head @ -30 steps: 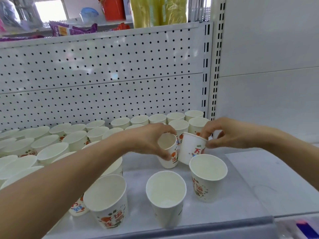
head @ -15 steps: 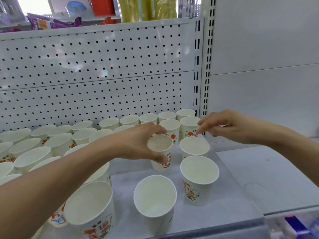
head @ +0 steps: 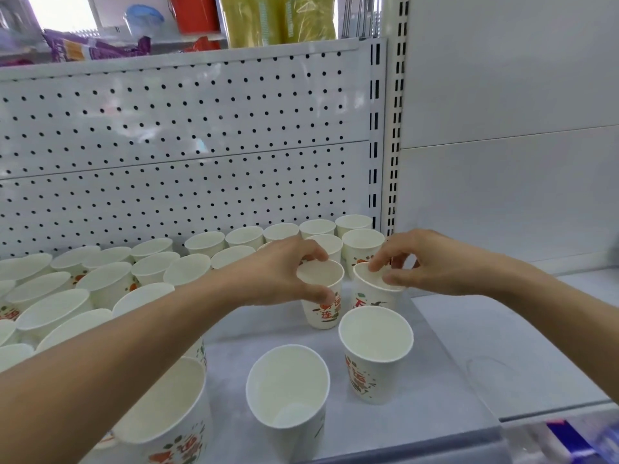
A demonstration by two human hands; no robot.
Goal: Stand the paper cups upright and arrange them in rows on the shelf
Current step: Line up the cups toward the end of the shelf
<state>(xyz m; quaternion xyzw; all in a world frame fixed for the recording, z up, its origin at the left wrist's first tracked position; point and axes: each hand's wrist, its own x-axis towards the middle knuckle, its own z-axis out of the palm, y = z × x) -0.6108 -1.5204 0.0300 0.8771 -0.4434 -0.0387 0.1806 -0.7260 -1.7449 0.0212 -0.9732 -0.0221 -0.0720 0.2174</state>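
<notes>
The white pegboard back panel (head: pixel 187 145) fills the far side, with yellow packs (head: pixel 278 18) and purple packets (head: pixel 90 48) on the ledge above it. Below it lies the grey shelf (head: pixel 445 373). The rows of paper cups (head: pixel 110 279) stand upright along the far edge and crowd the left part of the shelf, rim beside rim.

My left hand (head: pixel 284 272) reaches in from the near left. Its fingers (head: pixel 315 252) and thumb are curled over the rim of the left cup (head: pixel 323 313), which stands upright on the shelf just in front of the far rows. My right hand (head: pixel 432 262) comes from the right, and its fingers (head: pixel 378 262) are pinched on the rim of the right cup (head: pixel 371 298). That cup sits just beside the left cup and looks tipped a little; I cannot tell whether its base is flat on the shelf.

Nearer to me three loose cups stand upright, apart from each other: the near right cup (head: pixel 375 356), the middle cup (head: pixel 288 390) and the near left cup (head: pixel 167 416), partly behind my left forearm.
</notes>
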